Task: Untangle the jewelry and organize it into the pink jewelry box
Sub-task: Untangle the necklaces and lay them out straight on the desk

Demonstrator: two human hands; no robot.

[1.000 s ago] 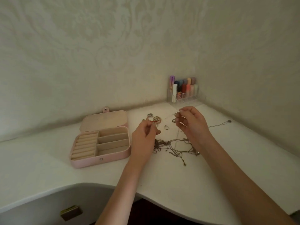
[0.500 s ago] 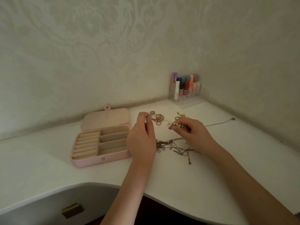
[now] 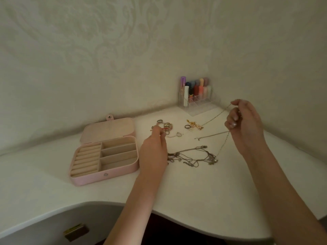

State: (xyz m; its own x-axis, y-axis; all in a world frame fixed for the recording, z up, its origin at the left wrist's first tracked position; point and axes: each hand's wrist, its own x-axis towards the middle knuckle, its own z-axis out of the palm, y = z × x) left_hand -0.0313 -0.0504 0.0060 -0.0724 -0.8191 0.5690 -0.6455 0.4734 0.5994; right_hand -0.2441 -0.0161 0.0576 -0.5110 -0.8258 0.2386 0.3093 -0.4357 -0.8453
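Note:
The pink jewelry box (image 3: 92,179) lies open on the white desk, its ring rolls and compartments bare. To its right, a tangle of thin chains (image 3: 192,156) rests on the desk. My right hand (image 3: 245,121) is raised at the right and pinches a thin chain (image 3: 215,117) that stretches back down toward the desk. My left hand (image 3: 154,147) sits beside the box, fingertips at a cluster of rings and small pieces (image 3: 166,127), pinching something small with a red bit. Gold pieces (image 3: 194,125) lie farther back.
A clear organiser with coloured lipsticks and tubes (image 3: 196,96) stands in the back corner by the wall. The desk's curved front edge (image 3: 177,220) runs below my arms. A drawer with a brass handle (image 3: 76,232) is at lower left.
My right hand has lifted up and to the right, drawing a thin chain out from the pile. My left hand stayed near the ring cluster, shifting slightly lower.

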